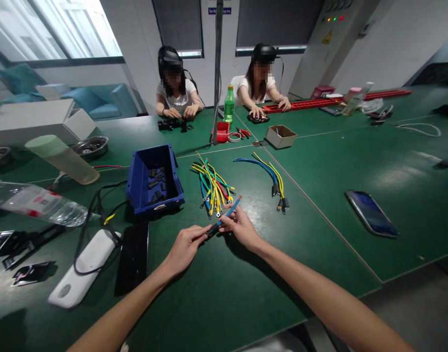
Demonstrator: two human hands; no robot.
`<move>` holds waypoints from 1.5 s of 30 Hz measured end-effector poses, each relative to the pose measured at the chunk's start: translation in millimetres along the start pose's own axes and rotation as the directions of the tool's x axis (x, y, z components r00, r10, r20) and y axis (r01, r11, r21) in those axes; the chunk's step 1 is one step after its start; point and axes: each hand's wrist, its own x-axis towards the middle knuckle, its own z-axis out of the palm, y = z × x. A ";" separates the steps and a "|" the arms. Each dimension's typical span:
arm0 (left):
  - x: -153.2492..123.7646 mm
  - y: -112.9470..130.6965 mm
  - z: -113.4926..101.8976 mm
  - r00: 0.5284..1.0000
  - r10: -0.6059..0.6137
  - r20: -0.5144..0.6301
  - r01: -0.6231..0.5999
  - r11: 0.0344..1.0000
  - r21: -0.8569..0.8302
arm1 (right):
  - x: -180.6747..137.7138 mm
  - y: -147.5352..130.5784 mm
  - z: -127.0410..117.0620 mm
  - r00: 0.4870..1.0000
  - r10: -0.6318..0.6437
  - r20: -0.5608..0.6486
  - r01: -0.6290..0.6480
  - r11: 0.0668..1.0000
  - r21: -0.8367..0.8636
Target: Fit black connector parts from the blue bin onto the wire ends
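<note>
Both my hands meet over the green table (224, 288) and hold one short blue wire (229, 213) with a red tip. My left hand (185, 247) pinches its near end, where a black sleeve sits. My right hand (240, 226) grips the wire's middle, and the red tip points up and to the right. Just beyond lies a bundle of yellow, green, blue and red wires (212, 188). A smaller bunch of blue and yellow wires with black ends (271, 178) lies to the right. A blue bin (154, 178) with several black sleeves stands to the left.
A phone (372, 213) lies at the right. A white power pack (84, 269), black cables, a clear bottle (33, 203) and a green cup (62, 159) crowd the left. Two other people work at the far side, near a green bottle (229, 105), a red box and a cardboard box (280, 136).
</note>
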 end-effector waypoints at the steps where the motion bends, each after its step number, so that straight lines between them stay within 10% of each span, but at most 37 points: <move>1: 0.0 -0.1 0.0 1.000 0.000 0.001 0.000 1.000 -0.002 | 0.2 -0.1 -0.1 1.000 0.002 0.001 -0.002 1.000 -0.001; 22: -2.8 -4.7 4.1 0.995 -0.042 -0.093 0.043 0.999 0.006 | 4.0 1.9 -3.3 0.999 -0.034 0.033 0.034 0.999 0.013; 29: -7.1 0.6 3.2 0.929 0.068 -0.363 -0.064 0.998 0.023 | 2.6 -8.9 -8.7 0.989 -0.122 -0.079 0.119 0.992 -0.043; 37: 26.9 27.5 -70.9 0.661 0.282 -0.695 0.063 0.903 0.426 | 2.3 -29.9 -23.5 0.957 -0.227 -0.183 0.201 0.968 -0.151; 41: 56.2 20.5 -117.5 0.657 0.225 -0.719 0.308 0.791 0.529 | 2.1 -41.1 -31.3 0.930 -0.282 -0.238 0.233 0.949 -0.213; 45: 77.8 -4.4 -130.4 0.758 0.047 -0.650 0.481 0.632 0.607 | 2.8 -51.6 -47.0 0.904 -0.321 -0.282 0.227 0.920 -0.319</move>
